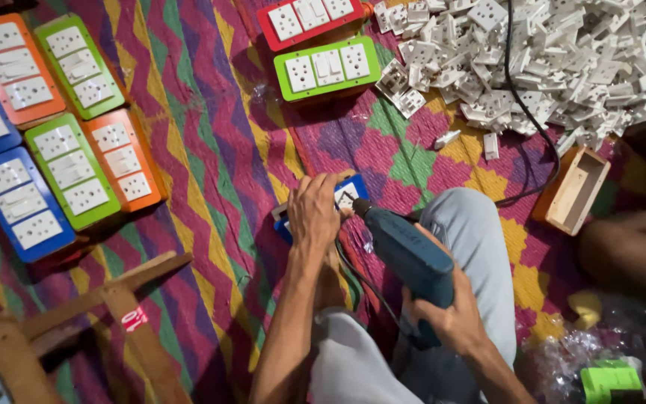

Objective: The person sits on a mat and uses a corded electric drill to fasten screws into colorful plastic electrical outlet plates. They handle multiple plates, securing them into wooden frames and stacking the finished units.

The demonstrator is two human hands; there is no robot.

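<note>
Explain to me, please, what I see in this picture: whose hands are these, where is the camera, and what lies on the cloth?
There is no machine here. A person sits on a colourful zigzag mat, and the single picture comes from a camera worn on that person's head, looking down. The left hand presses on a blue switch-and-socket board. The right hand holds a blue electric screwdriver, its tip touching that board. At the left lie finished boards in orange, green and blue; two more, red and green, lie above. A heap of white socket parts fills the upper right, near an empty orange box.
</note>
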